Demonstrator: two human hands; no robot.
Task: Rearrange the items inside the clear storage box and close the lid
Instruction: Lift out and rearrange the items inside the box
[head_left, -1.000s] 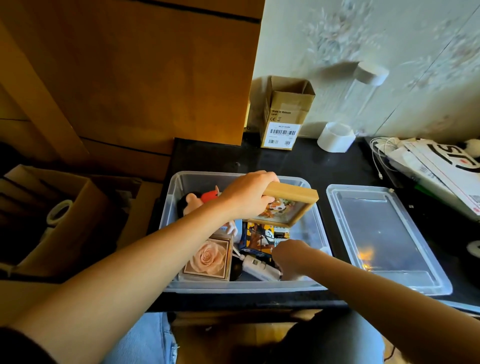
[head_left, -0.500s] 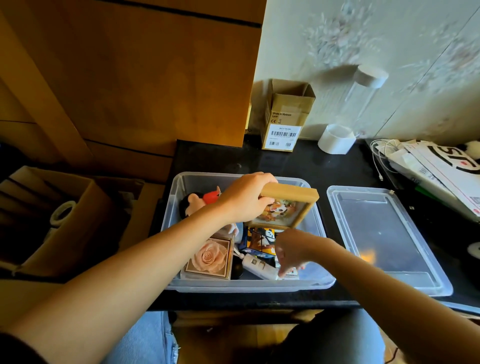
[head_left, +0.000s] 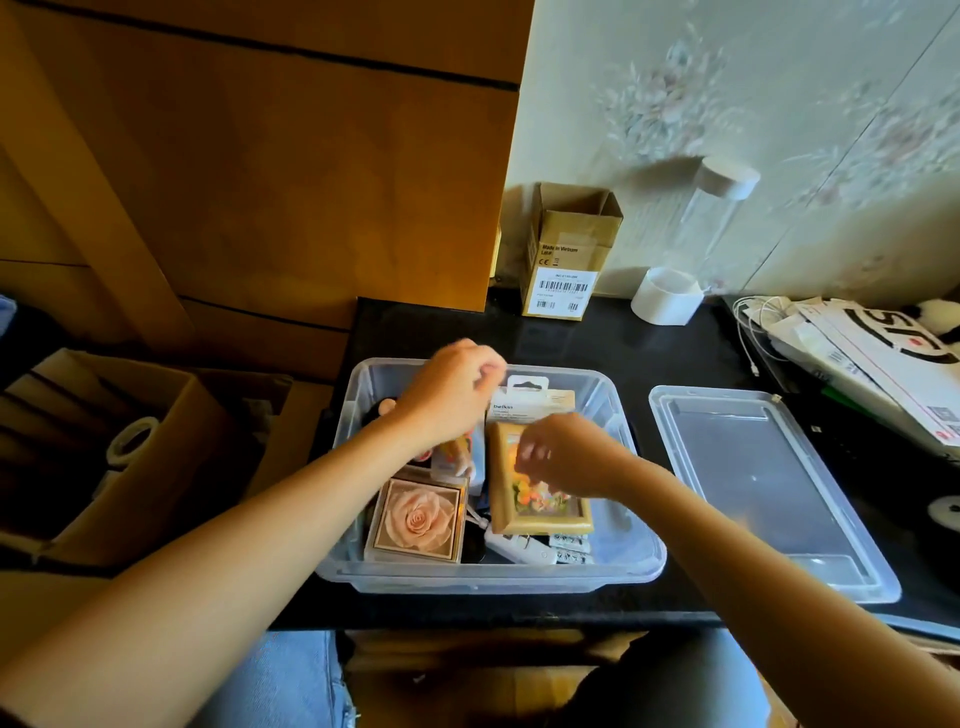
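Clear box (head_left: 358, 540) — lid (head_left: 779, 499) off, frame (head_left: 535, 514) inside

Black counter (head_left: 597, 343) bears box (head_left: 644, 566), lid (head_left: 779, 566) (apart).

Beyond my hands, pale floral wallpaper (head_left: 779, 130) backs my black countertop (head_left: 597, 343); warm light falls on the wooden cabinet (head_left: 260, 182) to their left, above an open cardboard carton (head_left: 156, 467).
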